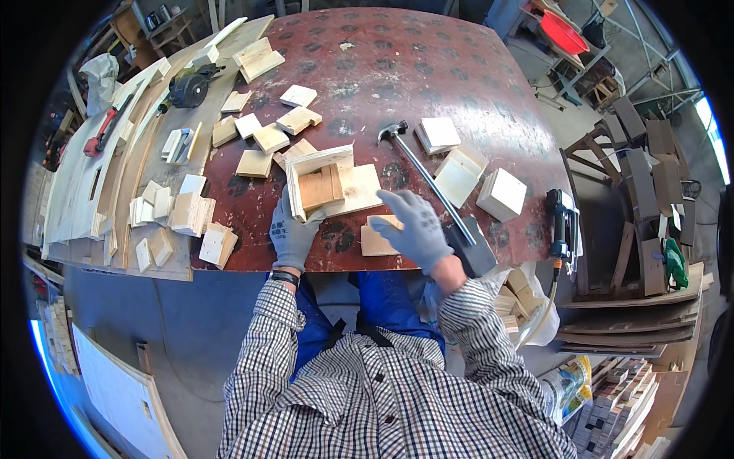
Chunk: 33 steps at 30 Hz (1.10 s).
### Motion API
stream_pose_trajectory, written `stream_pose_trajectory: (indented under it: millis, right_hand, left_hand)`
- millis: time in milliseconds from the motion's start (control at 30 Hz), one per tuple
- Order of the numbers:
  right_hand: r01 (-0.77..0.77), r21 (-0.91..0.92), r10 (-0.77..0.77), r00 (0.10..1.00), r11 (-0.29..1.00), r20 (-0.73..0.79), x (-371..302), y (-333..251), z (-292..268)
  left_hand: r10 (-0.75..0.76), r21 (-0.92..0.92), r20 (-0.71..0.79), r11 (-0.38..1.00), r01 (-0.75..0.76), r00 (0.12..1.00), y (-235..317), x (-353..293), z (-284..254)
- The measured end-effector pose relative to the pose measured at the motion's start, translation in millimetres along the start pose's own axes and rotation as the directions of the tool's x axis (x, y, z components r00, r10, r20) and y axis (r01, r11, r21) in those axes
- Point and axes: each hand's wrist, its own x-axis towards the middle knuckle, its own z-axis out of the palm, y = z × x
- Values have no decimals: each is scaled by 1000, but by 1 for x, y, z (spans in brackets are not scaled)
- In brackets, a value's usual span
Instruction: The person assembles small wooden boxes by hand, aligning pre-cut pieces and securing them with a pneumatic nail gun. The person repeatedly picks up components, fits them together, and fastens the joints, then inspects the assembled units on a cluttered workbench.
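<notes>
As I watch from afar, box (321,158): on the bench (413,80), near its front edge, a brown block (311,190) inside it
Left hand (292,233): holding the box at its near left corner; were I to let that hold slacken, the box could twist, having no second hand on it
Right hand (413,229): fingers parted, nothing seen clasped; touch on the pale block (373,242) below I cannot tell
Pale block: close to the bench's front edge, so a careless push could drop it
Hammer (433,189): just beyond the right hand, slanting; a wide wrist sweep might knock it
Air tool (560,222): far right, hose (552,289) hanging over the edge; a snag could drag it down
</notes>
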Motion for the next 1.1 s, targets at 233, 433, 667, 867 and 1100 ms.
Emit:
stream_pose_trajectory:
  millis: [233, 433, 667, 867, 1100]
  right_hand:
    - [140, -441, 4, 950, 887, 311, 77, 7, 70]
    - [238, -448, -116, 952, 862, 283, 71, 15, 81]
    - [422, -390, -276, 884, 819, 377, 46, 2, 71]
    - [417, -404, -250, 880, 814, 403, 41, 0, 71]
    - [364, -256, -233, 874, 896, 426, 47, -3, 63]
  left_hand:
    - [18, -22, 13, 1000, -17, 1000, 20, 1, -1]
    - [9, -72, 27, 997, -7, 1000, 16, -6, -1]
    - [-17, -29, 46, 999, 19, 999, 14, -45, -28]
    - [-3, 16, 82, 1000, 2, 997, 15, -44, -29]
    - [-84, 37, 185, 996, 79, 979, 17, -45, -36]
